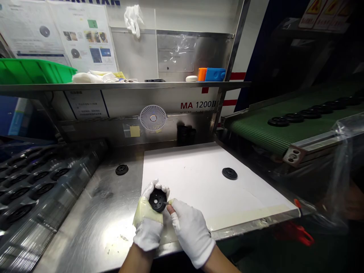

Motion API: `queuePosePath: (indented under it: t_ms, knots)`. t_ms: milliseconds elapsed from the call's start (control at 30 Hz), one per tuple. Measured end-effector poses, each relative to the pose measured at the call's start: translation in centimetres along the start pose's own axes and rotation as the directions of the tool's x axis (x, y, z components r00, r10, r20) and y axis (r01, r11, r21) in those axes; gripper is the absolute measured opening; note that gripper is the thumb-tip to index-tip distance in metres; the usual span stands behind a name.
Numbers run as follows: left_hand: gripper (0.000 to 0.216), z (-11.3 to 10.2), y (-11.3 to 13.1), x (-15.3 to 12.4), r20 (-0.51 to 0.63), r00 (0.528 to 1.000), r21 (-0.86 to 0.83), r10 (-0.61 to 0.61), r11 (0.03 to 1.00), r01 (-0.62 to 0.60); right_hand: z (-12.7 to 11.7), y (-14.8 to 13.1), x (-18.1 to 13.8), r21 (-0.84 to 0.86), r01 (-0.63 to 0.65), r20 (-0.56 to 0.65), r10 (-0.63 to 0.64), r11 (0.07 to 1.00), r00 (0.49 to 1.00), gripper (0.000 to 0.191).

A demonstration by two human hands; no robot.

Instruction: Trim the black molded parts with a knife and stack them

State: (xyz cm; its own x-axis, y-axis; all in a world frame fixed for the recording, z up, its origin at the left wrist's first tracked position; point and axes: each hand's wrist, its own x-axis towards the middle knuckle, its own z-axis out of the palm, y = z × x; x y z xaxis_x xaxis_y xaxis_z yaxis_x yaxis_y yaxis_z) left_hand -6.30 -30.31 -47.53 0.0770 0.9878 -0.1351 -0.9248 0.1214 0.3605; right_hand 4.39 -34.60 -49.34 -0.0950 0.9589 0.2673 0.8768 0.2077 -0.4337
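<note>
Left hand (148, 223) has its grip clamped on a round black rubber part (157, 200) above the steel tabletop (96, 204), and the gloved right hand's (192, 231) grip is pinched together right at its edge.

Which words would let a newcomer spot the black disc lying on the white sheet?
On the steel bench, find the white sheet. Toward its right lies a black ribbed disc. It alone rests on the sheet; another disc sits on bare steel, a third disc in the left hand.
</note>
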Motion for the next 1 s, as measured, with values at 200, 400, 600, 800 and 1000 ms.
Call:
queuePosePath:
  t_ms: [200,400,600,800,1000]
  knots:
    - [0.009,-1.1,0.2,-0.1,-0.025,0.998,0.006,0.061,0.998,-0.061,0.4,-0.6,-0.1,0.052,0.007,0.032,-0.009,0.999,0.999,0.030]
    - [0.018,-1.1,0.8,-0.7,-0.134,0.986,0.032,0.098,0.995,-0.094,0.1,-1.2,-0.2,0.093,0.074,0.112,-0.084,0.993,0.990,0.026]
    - [0.022,-0.6,0.9,-1.3,-0.022,0.996,0.117,0.092,0.989,-0.089,0.2,-1.1,0.1,0.180,-0.013,0.066,0.001,0.984,0.998,0.029]
    - [0.050,-1.2,1.1,-3.6,0.119,0.976,0.466,0.184,0.857,-0.219,-0.3,-0.7,0.4,0.307,0.023,0.069,-0.047,0.951,0.996,0.028]
    - [0.014,-0.9,1.5,-2.2,-0.012,0.992,0.197,0.129,0.972,-0.124,-1.0,-0.8,0.6,0.152,0.058,0.079,-0.071,0.987,0.994,0.029]
